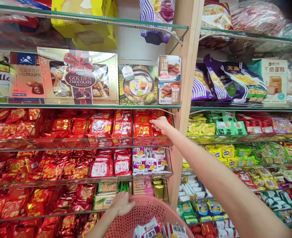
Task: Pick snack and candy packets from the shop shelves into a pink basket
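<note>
My right hand point(160, 125) reaches to the upper candy row, its fingers pinched at the edge of red packets point(143, 126) with gold lettering. Whether a packet is between the fingertips is too small to tell. Low in the view, my left hand point(122, 204) is at the rim of a pink perforated basket point(146, 211), thumb pointing right; its fingers are partly hidden, so its grip is unclear. Inside the basket lie white and purple snack packets point(149, 229). Similar white and purple packets point(149, 160) fill the compartment below my right hand.
Glass shelves above hold a golden chocolate box point(80, 77), a durian pastry box point(138, 84) and purple bags point(244, 81). A wooden upright point(185, 82) divides the shelving. Red-wrapped sweets point(61, 167) fill bins on the left; yellow packets point(201, 129) and green packets point(231, 128) are on the right.
</note>
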`<state>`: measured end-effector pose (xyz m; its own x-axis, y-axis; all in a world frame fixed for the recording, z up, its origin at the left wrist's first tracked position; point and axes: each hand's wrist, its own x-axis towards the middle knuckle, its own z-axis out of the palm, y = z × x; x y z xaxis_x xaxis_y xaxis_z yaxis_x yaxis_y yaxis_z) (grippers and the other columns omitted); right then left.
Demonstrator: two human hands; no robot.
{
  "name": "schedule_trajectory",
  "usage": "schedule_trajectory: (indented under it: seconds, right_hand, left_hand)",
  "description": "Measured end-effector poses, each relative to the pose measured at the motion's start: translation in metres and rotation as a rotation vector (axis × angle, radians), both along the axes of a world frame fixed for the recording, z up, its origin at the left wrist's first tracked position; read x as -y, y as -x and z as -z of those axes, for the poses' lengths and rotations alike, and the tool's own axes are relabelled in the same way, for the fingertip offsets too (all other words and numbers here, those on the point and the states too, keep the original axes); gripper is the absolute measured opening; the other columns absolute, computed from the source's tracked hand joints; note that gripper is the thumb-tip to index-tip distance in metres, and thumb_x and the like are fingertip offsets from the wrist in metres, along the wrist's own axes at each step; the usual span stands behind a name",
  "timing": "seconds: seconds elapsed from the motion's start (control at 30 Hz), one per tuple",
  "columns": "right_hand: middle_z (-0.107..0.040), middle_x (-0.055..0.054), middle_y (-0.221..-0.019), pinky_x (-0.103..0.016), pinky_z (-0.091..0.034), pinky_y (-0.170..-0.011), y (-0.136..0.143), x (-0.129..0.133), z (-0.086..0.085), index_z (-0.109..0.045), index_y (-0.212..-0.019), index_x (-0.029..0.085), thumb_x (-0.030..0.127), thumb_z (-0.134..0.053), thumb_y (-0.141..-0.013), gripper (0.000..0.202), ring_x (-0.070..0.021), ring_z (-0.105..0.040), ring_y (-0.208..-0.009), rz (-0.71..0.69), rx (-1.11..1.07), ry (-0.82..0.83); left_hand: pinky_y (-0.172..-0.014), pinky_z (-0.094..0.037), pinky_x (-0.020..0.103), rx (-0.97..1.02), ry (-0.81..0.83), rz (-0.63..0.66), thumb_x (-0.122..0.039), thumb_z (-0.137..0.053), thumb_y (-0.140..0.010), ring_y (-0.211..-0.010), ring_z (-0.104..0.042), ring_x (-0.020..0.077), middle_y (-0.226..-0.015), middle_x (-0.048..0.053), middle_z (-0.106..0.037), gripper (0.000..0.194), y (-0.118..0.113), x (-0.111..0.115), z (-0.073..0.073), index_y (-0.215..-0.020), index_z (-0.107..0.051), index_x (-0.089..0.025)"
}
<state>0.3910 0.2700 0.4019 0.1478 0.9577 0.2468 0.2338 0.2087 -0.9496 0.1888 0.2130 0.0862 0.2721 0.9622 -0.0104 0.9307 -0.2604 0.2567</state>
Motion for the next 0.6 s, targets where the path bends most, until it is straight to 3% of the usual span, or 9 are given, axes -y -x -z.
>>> schedule_trajectory:
  seconds: [0.37, 0.6]
  right_hand:
    - [-0.042, 0.005, -0.038, -0.014, -0.016, -0.028, 0.005, -0.009, 0.0, -0.044, -0.056, 0.015, 0.007, -0.054, -0.075, 0.023, -0.0008, -0.027, -0.03, -0.027, -0.136, 0.024]
    - [-0.038, 0.006, -0.038, -0.014, -0.015, -0.029, 0.005, -0.011, 0.003, -0.04, -0.054, 0.016, 0.007, -0.052, -0.077, 0.026, -0.0009, -0.028, -0.032, -0.032, -0.174, 0.012]
  left_hand:
    - [-0.071, -0.044, 0.043, -0.05, 0.005, -0.033, -0.051, -0.033, -0.077, -0.088, -0.061, 0.0325, -0.086, 0.015, -0.064, 0.043, 0.006, 0.012, 0.002, -0.083, -0.062, -0.019]
    - [-0.066, -0.044, 0.034, -0.084, -0.014, -0.042, -0.049, -0.034, -0.078, -0.081, -0.061, 0.0265, -0.085, 0.015, -0.065, 0.043, 0.003, 0.011, 0.001, -0.08, -0.061, -0.015]
